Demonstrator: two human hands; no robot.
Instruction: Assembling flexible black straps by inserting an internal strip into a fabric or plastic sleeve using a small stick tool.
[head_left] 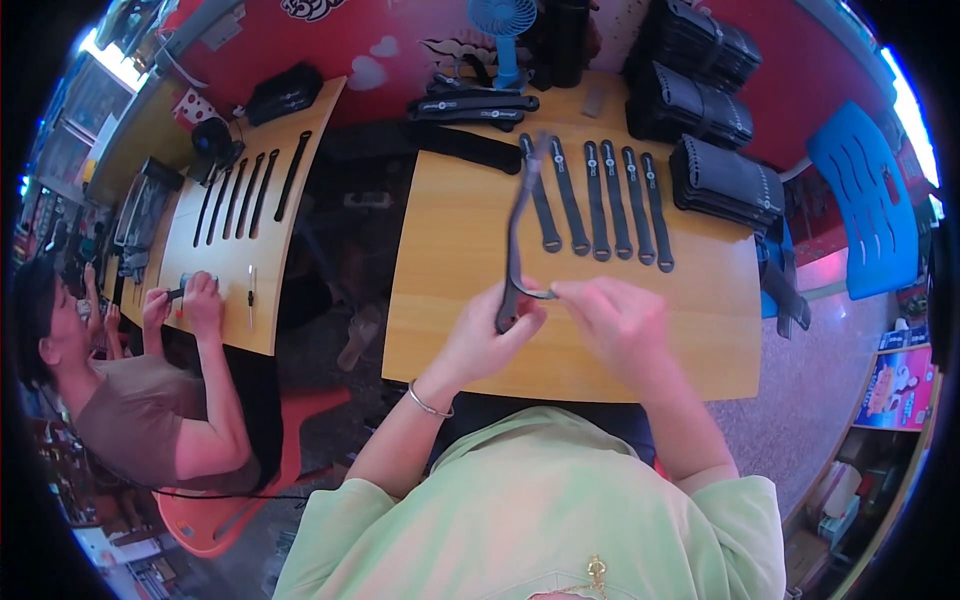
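My left hand [484, 335] is closed around a dark strap [514, 235] above the near part of the wooden table [440, 290]. The strap's upper length stands up from that hand and its top is blurred. A bent lower part runs across to my right hand [625, 318], whose fingertips pinch its end. Beyond my hands, several dark straps with slotted round ends, such as this strap [617, 205], lie side by side. A bundle of dark straps [475, 107] and a long black piece [465, 148] are at the table's far left.
Stacks of dark folded pieces [727, 180] line the far right, near a blue chair [868, 200]. A blue fan [505, 35] stands at the back. To the left, a co-worker [150, 400] works at another table [262, 295] with more straps and a thin tool [251, 297].
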